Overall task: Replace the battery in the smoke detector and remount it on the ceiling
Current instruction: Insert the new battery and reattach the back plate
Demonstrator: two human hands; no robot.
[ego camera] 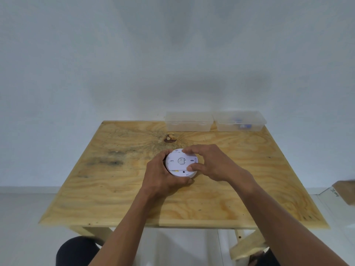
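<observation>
Both hands are wrapped around the smoke detector (180, 163) at the middle of the plywood table (119, 196). Left hand (163, 178) cups the near-left edge from below and the side; right hand (213, 163) pinches the right rim, fingers over the far edge and thumb pressed on the face. So one detector, two hands, both closed on it. It's tipped up a bit, flat white back facing the camera, with a round center piece and two small slots either side. There's printing near the top edge and a yellowish strip lower down, but it's too blurry to read. Two clear plastic boxes (189, 121) sit side by side at the far right edge; the right-hand one (240, 120) has something blue inside.
</observation>
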